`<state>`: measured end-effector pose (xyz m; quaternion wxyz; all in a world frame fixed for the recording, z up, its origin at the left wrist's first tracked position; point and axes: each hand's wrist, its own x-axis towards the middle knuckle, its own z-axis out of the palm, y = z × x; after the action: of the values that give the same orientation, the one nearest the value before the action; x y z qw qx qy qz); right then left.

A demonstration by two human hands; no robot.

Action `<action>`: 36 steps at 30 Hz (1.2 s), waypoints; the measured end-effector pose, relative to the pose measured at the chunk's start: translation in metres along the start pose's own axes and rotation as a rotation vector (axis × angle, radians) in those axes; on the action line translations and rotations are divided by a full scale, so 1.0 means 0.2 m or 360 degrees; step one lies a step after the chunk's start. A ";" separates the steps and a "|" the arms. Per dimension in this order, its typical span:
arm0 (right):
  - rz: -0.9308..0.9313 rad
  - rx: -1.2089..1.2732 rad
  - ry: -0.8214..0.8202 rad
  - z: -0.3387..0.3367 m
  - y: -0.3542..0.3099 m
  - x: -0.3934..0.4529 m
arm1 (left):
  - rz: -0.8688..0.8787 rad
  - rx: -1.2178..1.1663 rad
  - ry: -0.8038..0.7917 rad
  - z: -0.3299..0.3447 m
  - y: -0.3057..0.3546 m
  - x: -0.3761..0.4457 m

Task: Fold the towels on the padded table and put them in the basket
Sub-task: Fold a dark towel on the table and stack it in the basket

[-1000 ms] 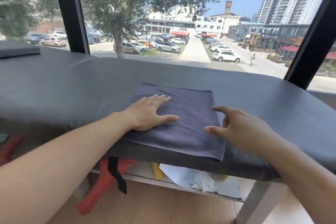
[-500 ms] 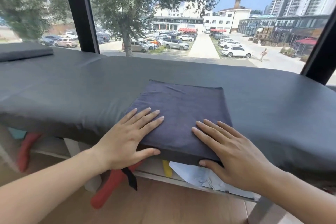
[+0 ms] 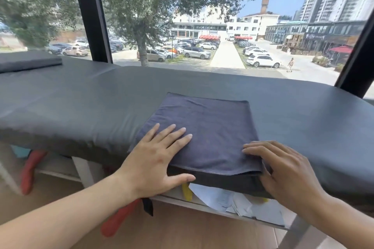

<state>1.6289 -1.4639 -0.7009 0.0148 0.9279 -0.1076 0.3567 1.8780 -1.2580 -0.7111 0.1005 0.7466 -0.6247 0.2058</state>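
Two bare hands rest on one folded, dark blue-grey cloth towel [image 3: 204,133], which lies flat on the near part of the dark grey padded table [image 3: 85,103], its front hem hanging slightly over the table's near edge. The left hand [image 3: 155,159] lies flat with fingers spread and straight on the towel's near left corner, thumb stretched along the front edge below the hem. The right hand [image 3: 283,170] sits at the near right corner, fingers lightly bent over the top of the fabric and thumb low beside the folded edge; it looks like a light hold on that corner, though whether the thumb is actually under the layers cannot be told.

Risk, as I judge it, sits mostly at that overhanging front edge. If the hands lift from the corners alone, the stacked layers could slip apart and the fold could open, since soft cloth sags between two holds. Dragging it forward instead of lifting could let it slide off the smooth padding to the floor. No basket is in view, so the carry will go out of sight of this scene.

Another dark folded cloth [image 3: 28,62] lies at the far left of the table, well apart from both hands.
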 end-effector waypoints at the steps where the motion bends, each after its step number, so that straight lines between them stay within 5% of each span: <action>1: 0.0085 0.0017 -0.0001 -0.01 0.00 0.03 | 0.0033 -0.0019 0.0009 -0.01 0.08 0.03; 7: 0.0729 0.0030 -0.0544 0.03 0.19 0.37 | 0.0059 -0.0389 -0.0070 -0.02 0.64 0.31; 13: 0.1406 0.0587 -0.0450 0.21 0.51 0.70 | -0.0193 -0.0310 0.0056 0.13 0.80 0.34; 18: 0.1518 0.0344 -0.0575 0.31 0.58 0.86 | -0.0040 -0.0190 0.0472 0.23 0.79 0.31; 21: 0.1710 0.0571 -0.0619 0.31 0.59 0.91 | -0.0003 -0.0177 0.0692 0.20 0.80 0.30; 26: 0.1843 0.0695 -0.0629 0.31 0.63 0.93 | -0.0139 -0.0173 0.0664 0.14 0.79 0.31; 31: 0.1880 0.0847 -0.0575 0.24 0.68 0.93 | -0.0224 -0.0727 0.0563 0.08 0.83 0.32; 36: 0.1833 0.0739 -0.0527 0.04 0.72 0.92 | -0.0699 -0.1909 0.0210 -0.13 0.90 0.32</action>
<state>1.7374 -1.6395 -0.5913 -0.3972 0.7434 -0.5094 0.1737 1.7065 -1.3409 -0.6786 0.5786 0.6569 -0.4564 -0.1592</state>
